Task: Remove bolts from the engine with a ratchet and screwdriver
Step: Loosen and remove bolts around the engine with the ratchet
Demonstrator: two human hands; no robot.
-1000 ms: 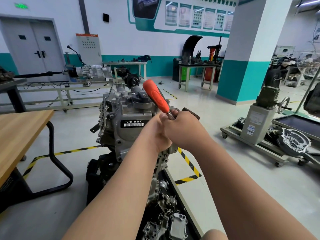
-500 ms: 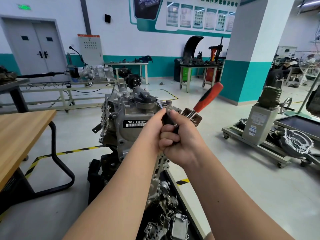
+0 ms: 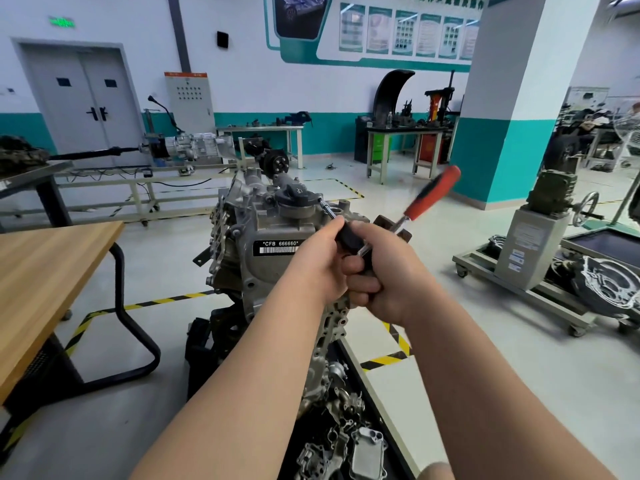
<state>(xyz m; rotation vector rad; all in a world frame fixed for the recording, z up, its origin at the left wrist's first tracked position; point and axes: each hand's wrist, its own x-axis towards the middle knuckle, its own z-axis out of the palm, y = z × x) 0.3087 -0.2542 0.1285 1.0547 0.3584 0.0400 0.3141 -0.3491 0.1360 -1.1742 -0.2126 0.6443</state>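
The left hand (image 3: 317, 263) and the right hand (image 3: 388, 277) were close together at the upper part of the engine (image 3: 249, 233), the left gripping a black handle (image 3: 347, 236), the right holding the ratchet (image 3: 431, 194), whose red grip pointed up and right.

A black tray (image 3: 372, 407) at the foot of the engine (image 3: 263, 244) carries loose metal parts (image 3: 367, 452), over a grey floor (image 3: 485, 375).
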